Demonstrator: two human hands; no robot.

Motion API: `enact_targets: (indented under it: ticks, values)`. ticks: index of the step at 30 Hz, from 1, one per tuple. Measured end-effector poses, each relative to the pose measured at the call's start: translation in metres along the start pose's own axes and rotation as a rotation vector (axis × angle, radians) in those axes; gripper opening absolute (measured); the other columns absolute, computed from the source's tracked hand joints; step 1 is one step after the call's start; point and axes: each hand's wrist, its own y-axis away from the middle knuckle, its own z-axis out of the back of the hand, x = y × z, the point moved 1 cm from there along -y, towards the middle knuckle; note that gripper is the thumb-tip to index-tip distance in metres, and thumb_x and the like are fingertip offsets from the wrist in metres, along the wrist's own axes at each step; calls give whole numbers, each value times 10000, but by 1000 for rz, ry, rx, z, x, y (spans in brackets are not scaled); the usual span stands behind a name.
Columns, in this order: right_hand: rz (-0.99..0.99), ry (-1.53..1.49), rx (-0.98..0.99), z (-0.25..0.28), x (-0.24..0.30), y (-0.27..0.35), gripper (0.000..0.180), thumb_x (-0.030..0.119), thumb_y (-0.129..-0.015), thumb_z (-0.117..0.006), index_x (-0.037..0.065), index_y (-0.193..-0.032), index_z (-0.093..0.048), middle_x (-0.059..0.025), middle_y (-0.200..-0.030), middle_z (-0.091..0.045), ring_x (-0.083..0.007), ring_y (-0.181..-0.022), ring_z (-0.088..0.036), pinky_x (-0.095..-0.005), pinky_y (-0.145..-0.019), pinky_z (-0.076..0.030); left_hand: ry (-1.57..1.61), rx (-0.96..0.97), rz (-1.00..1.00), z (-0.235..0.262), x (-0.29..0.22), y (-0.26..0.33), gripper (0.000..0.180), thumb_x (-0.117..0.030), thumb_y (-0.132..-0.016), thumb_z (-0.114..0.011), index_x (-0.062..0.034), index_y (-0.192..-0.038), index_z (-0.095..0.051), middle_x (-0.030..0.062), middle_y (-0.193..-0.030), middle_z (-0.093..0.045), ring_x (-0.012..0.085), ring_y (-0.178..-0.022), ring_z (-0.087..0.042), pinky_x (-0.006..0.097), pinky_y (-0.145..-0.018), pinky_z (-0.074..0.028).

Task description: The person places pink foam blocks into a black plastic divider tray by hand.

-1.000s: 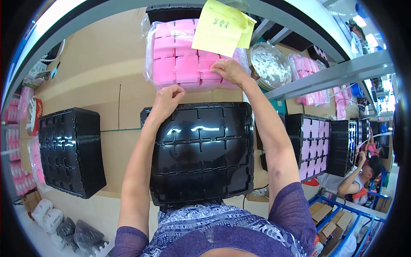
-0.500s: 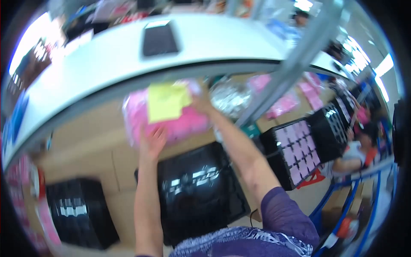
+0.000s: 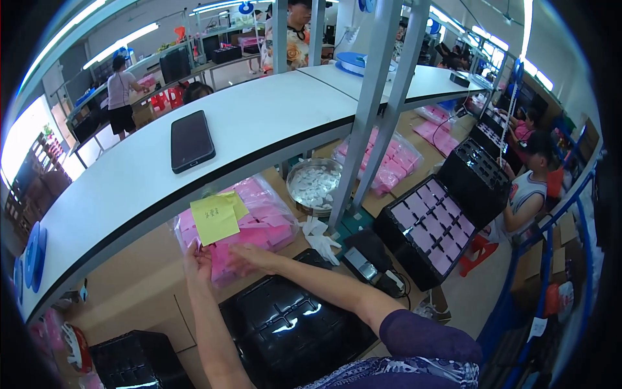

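Observation:
A clear plastic bag of pink pieces [image 3: 262, 217] lies under the raised white shelf, and yellow paper notes [image 3: 215, 219] rest on top of it. At the bag's near left edge, my left hand [image 3: 199, 262] has its fingers curled and closed on the plastic. My right hand [image 3: 253, 259] reaches in from the right over the near side of the bag. Its fingers point left, loosely stretched against the pink contents, and nothing shows in its grasp. Just below my hands sits a glossy black moulded tray [image 3: 291, 327].
A black phone [image 3: 192, 141] lies on the white shelf [image 3: 278, 104]. Metal posts [image 3: 370, 110] rise beside a round tin of small pale pieces [image 3: 315, 185]. White gloves [image 3: 321, 240] lie nearby. At right stands a black tray with pink inserts [image 3: 433, 223]; a co-worker [image 3: 528, 194] sits beyond.
The view has tilted up, showing more of the room. My right hand has come from the bag's far right side to its near side, close to my left hand.

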Motion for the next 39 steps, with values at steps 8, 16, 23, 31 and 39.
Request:
enact_targets:
  ticks: [8, 16, 23, 31, 39]
  values:
    - [421, -864, -603, 41, -7, 5, 498, 414, -921, -703, 47, -1230, -569, -95, -999, -657, -245, -928, -667, -398, -710, -551, -385, -128, -326, 35, 13, 56, 387, -41, -948, -602, -57, -1315, -482, 78, -939, -658, 147, -754, -613, 256, -579, -487]
    - [367, -181, -661, 95, 8, 54, 118, 154, -863, -725, 58, -867, -656, -26, -689, -617, -126, -524, -570, -265, -425, -418, -931, 48, -345, 24, 2, 110, 289, -45, -953, -588, -61, -1231, -667, -36, -817, -593, 42, -695, -517, 206, -569, -391]
    - [101, 234, -603, 112, -19, 128, 157, 189, -888, -710, 42, -882, -654, 8, -694, -596, -61, -519, -495, -207, -402, -333, -1016, -5, -290, 50, 28, 156, 160, -41, -896, -652, -13, -1033, -728, -16, -762, -613, 64, -641, -525, 233, -579, -447]
    - [41, 378, -672, 88, -54, 214, 207, 218, -912, -689, 38, -810, -678, 4, -665, -629, -36, -533, -505, -204, -443, -344, -1077, -94, -296, 88, 54, 240, 142, -59, -931, -664, -16, -1044, -737, -50, -783, -602, 31, -660, -486, 192, -599, -397]
    - [1, 1000, -693, 49, -53, 265, 337, 312, -901, -667, 6, -761, -674, -148, -657, -641, -283, -611, -619, -396, -618, -474, -1117, -108, -209, 111, 49, 301, 112, -40, -936, -671, -50, -1025, -737, -95, -795, -532, 7, -698, -437, 176, -612, -321]
